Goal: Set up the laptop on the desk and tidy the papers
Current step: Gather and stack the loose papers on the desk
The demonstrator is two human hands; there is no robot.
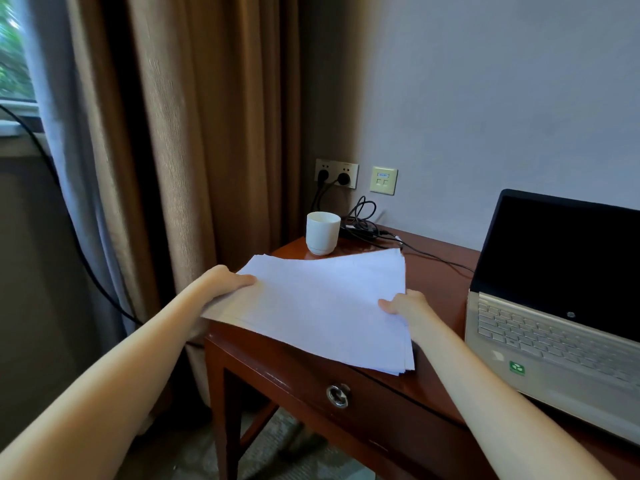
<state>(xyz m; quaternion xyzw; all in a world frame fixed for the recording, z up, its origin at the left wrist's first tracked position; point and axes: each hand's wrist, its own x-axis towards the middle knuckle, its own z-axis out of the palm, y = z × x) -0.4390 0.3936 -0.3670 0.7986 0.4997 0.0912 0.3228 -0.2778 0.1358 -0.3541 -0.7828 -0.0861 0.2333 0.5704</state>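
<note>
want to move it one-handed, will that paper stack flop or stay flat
Probably floppy: the paper stack is thin loose sheets, gripped at both sides by the left hand and right hand. Its fanned near corner suggests sheets may slide apart.

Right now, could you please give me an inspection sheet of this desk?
Surface: glossy wooden desk with a front drawer.
Job's things: laptop open at right, screen dark; papers stacked at left, overhanging the desk's edge.
Clutter: white cup behind the papers.
Hands: left hand grips the papers' left edge; right hand grips their right edge.
Cables: black cables coiled beside the cup; two plugs in the wall socket; one lead runs toward the laptop.
Surroundings: brown curtain and window at left; plain wall behind.
</note>
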